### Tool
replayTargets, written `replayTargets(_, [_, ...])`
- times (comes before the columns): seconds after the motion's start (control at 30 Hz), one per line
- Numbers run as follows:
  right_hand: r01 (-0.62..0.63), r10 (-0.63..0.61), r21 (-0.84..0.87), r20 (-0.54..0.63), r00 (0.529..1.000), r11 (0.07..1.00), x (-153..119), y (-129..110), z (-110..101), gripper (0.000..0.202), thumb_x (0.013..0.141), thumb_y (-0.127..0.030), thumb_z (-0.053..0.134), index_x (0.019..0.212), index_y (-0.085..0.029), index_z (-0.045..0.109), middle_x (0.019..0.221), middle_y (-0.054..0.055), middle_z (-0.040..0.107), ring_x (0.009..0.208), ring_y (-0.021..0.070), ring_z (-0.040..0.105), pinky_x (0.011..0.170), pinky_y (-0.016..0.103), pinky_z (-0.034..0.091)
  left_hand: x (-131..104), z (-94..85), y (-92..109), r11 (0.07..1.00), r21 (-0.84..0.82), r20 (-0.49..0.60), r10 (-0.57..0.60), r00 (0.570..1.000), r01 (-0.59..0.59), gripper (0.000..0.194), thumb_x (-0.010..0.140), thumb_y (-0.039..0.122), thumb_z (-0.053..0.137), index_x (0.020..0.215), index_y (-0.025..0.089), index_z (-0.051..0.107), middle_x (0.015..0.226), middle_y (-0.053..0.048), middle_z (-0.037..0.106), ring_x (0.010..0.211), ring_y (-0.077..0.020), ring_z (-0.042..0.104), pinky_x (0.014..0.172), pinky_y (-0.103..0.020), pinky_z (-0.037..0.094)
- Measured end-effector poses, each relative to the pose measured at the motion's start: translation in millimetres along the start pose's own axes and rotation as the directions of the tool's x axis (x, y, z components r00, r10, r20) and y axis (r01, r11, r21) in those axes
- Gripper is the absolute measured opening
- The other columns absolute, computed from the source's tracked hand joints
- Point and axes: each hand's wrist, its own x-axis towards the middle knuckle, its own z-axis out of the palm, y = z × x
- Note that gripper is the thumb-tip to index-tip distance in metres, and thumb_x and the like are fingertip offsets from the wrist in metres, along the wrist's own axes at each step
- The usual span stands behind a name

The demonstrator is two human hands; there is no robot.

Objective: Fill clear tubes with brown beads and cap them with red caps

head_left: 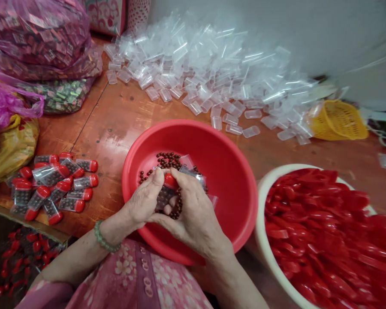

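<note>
Both hands meet over a red basin (238, 184), gripping one small clear container (164, 198) with a red cap, filled with dark brown balls. My left hand (146, 199) has its thumb against the capped end. From the other side my right hand (196, 210) curls around the container, its fingers partly hidden behind it. Loose brown balls (169, 159) lie in the basin beneath. Beside them are a few clear plastic cases (193, 174), partly covered by the right hand.
Filled red-capped containers (51, 184) are piled on the table at left, near plastic bags (45, 38) of small packets. Empty clear cases (212, 77) heap along the wall, by a yellow basket (339, 120). A white tub (262, 214) of red plastic parts (324, 231) stands right.
</note>
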Motion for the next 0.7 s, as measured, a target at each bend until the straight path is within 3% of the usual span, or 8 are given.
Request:
replayTargets(0.2, [0.071, -0.078, -0.111, -0.058, 0.995, 0.991, 2.8, 1.4, -2.2, 0.064, 0.079, -0.038, 0.066, 0.132, -0.01, 0.044, 0.114, 0.019, 0.067, 0.101, 0.0293, 0.065, 0.082, 0.043, 0.052, 1.0, -0.3, -2.4, 0.998, -0.054, 0.093, -0.019, 0.995, 0.025, 0.061, 0.091, 0.066, 0.042, 0.121, 0.016, 0.059, 0.067, -0.002, 0.063, 0.048, -0.0097, 0.054, 0.049, -0.021, 0.046])
replayTargets(0.37, [0.109, -0.129, -0.163, -0.119, 0.984, 0.981, 3.7, 1.6, 0.6, 0.059, 0.077, -0.035, 0.061, 0.129, -0.011, 0.046, 0.104, 0.016, 0.069, 0.091, 0.0276, 0.066, 0.077, 0.041, 0.051, -0.2, 4.1, 0.0, 0.997, -0.046, 0.113, -0.051, 0.992, 0.057, 0.069, 0.092, 0.069, 0.032, 0.125, 0.015, 0.059, 0.07, -0.004, 0.066, 0.046, -0.0101, 0.053, 0.048, -0.022, 0.044])
replayTargets(0.6, [0.179, -0.212, -0.211, -0.144, 0.967, 0.961, 2.0, 1.2, 6.4, 0.067, 0.078, -0.037, 0.059, 0.135, -0.007, 0.043, 0.094, 0.016, 0.068, 0.081, 0.028, 0.064, 0.072, 0.042, 0.05, -1.5, 6.0, -0.1, 0.997, 0.081, -0.071, -0.008, 0.997, 0.013, 0.065, 0.094, 0.064, 0.035, 0.127, 0.015, 0.061, 0.087, -0.008, 0.071, 0.05, -0.01, 0.053, 0.049, -0.024, 0.046])
replayTargets(0.7, [0.186, -0.217, -0.202, -0.144, 0.965, 0.961, 1.6, 1.4, 7.6, 0.07, 0.079, -0.038, 0.057, 0.14, -0.009, 0.039, 0.094, 0.016, 0.068, 0.079, 0.0285, 0.064, 0.071, 0.043, 0.05, -1.4, 7.0, -0.4, 0.996, 0.082, -0.098, -0.012, 0.995, 0.02, 0.06, 0.095, 0.06, 0.037, 0.125, 0.016, 0.062, 0.092, -0.008, 0.072, 0.05, -0.0096, 0.052, 0.047, -0.023, 0.044])
